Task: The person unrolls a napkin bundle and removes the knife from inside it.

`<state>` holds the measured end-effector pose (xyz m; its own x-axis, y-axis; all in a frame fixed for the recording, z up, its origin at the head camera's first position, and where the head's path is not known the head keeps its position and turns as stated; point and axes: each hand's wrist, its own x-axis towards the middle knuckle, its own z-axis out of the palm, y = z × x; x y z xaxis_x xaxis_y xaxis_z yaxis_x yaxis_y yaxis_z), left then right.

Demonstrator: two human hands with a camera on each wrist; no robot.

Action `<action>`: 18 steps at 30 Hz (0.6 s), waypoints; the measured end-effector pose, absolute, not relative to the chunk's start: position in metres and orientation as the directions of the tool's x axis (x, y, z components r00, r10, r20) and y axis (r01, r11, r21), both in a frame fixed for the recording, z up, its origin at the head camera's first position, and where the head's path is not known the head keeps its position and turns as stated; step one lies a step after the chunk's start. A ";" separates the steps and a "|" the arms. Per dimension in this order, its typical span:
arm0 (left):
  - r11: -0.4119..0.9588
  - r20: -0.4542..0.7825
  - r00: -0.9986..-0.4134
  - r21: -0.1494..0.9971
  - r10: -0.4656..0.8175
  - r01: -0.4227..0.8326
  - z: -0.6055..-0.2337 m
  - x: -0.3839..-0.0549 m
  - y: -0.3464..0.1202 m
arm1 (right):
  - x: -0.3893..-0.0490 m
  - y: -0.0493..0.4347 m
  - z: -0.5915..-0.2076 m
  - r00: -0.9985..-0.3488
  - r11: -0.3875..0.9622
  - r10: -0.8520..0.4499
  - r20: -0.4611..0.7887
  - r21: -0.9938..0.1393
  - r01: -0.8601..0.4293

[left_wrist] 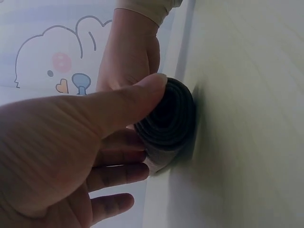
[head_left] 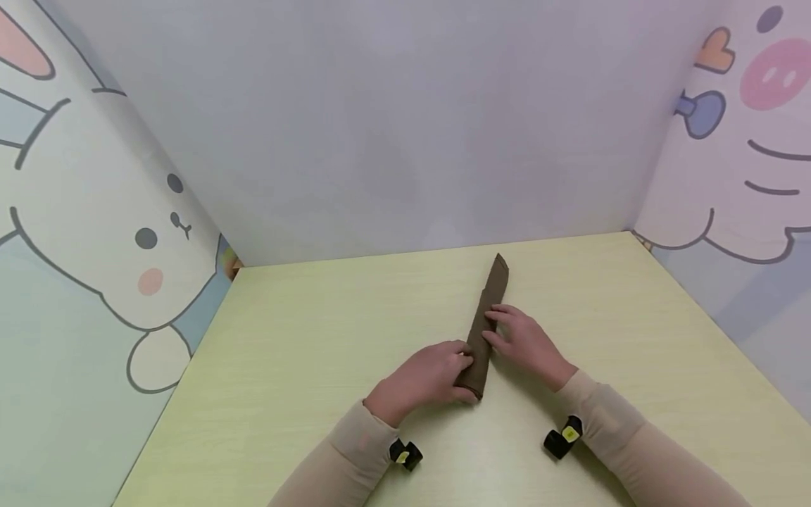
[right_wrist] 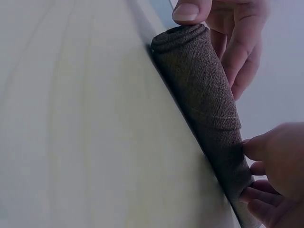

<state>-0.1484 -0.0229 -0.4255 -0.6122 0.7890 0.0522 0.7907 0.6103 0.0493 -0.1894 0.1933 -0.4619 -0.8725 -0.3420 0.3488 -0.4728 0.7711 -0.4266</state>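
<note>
A brown woven cloth (head_left: 480, 331), wound into a narrow roll, lies on the table and points away from me. Its far end is flatter and tapers to a corner. At the near end my left hand (head_left: 431, 377) grips the roll, its thumb against the coiled end (left_wrist: 173, 114) and its fingers along the side. Farther up, my right hand (head_left: 529, 345) holds the right side with thumb and fingertips curled against the cloth. In the right wrist view, a layer's edge crosses the rolled cloth (right_wrist: 204, 90) between the two hands.
The pale yellow table (head_left: 304, 338) meets a plain light back wall (head_left: 393, 141). Side panels with a cartoon rabbit (head_left: 108, 211) and a cartoon pig (head_left: 728, 162) stand left and right. Small black cameras are strapped at both wrists.
</note>
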 end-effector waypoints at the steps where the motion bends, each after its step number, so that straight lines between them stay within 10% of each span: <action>1: 0.609 0.051 -0.610 0.037 0.791 0.793 -0.425 -0.148 -0.022 | -0.189 0.192 -0.462 -0.870 0.770 -0.346 0.351 -0.423 -0.477; 18: 0.620 0.045 -0.623 0.068 0.781 0.782 -0.423 -0.146 -0.021 | -0.185 0.186 -0.466 -0.895 0.726 -0.324 0.306 -0.526 -0.443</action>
<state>-0.1463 -0.0207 -0.4230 -0.6233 0.7807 0.0446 0.7816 0.6200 0.0681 -0.1854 0.1863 -0.4659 -0.8950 -0.3242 0.3064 -0.4430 0.7259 -0.5262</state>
